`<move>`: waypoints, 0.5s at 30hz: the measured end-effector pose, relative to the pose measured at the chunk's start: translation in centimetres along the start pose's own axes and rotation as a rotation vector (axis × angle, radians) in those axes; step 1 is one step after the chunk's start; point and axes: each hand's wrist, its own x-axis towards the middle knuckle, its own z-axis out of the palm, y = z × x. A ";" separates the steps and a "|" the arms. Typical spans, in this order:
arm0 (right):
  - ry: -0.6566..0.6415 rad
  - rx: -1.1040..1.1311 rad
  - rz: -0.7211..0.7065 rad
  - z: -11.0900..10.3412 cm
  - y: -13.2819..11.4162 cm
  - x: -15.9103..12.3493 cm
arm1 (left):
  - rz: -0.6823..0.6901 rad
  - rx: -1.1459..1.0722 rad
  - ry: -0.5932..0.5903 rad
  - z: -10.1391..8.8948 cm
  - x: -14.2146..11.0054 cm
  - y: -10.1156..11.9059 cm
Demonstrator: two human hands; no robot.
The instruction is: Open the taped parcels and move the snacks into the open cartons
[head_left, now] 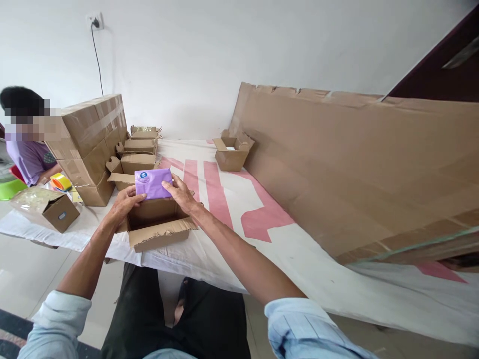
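A purple packet (152,182) with a round blue label is held upright over an open cardboard box (157,225) on the white and red cloth. My left hand (125,203) grips the packet's lower left side. My right hand (180,193) holds its right edge, fingers curled round it. The box's flaps are folded outward, and what lies inside it is in shadow.
Behind the box stand several open small cartons (137,149) and a stack of taped boxes (93,142). Another open carton (232,150) sits farther back. A large flat cardboard sheet (355,169) leans at the right. A person in purple (32,157) sits at the left beside a tape roll (61,182).
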 end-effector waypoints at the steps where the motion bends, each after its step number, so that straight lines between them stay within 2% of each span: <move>1: -0.001 0.000 0.011 0.0 0.3 0.0 | 0.002 0.006 -0.001 0.0 0.0 -0.1; 7: 0.007 0.005 0.036 0.0 1.3 -0.1 | -0.014 0.034 -0.017 0.1 0.1 -0.1; 15: -0.015 -0.021 -0.006 0.0 1.2 -0.2 | 0.004 0.019 -0.001 0.4 -0.4 0.0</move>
